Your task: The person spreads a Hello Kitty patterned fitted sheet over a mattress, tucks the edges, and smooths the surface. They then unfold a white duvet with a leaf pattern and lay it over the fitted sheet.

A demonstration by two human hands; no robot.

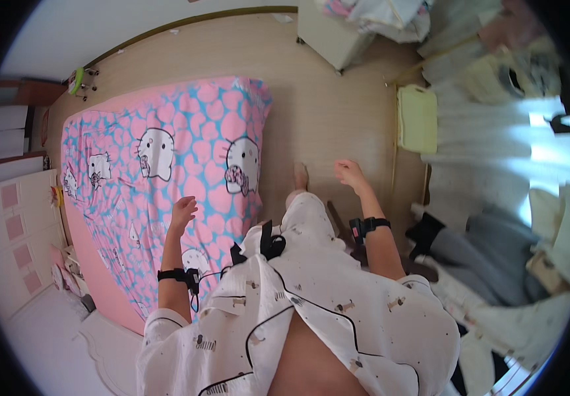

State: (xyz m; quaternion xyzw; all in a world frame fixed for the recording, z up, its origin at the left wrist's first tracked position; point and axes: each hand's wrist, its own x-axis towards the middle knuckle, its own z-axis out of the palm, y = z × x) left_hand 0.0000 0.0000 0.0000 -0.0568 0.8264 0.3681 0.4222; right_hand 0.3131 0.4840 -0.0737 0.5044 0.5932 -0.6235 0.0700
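My left hand point(184, 212) hangs over the near side of a bed, its fingers loosely apart and nothing in it. Below it lies a pink and blue bedspread point(196, 142) with heart shapes and white cartoon cat faces. My right hand point(349, 173) is held out above the wooden floor point(324, 112), fingers slightly curled, with nothing seen in it. Both hands appear apart from any object. A black strap with a small device point(362, 228) circles my right forearm, and another strapped device point(191, 280) with a cable sits on my left forearm.
A pale wheeled cabinet point(331, 36) with piled cloth stands ahead. On the right are a pale yellow panel point(417, 119), a light curtain point(470, 138) and heaped grey clothing point(496, 254). A green wheeled stool point(77, 80) is at the far left, near a white wardrobe point(18, 198).
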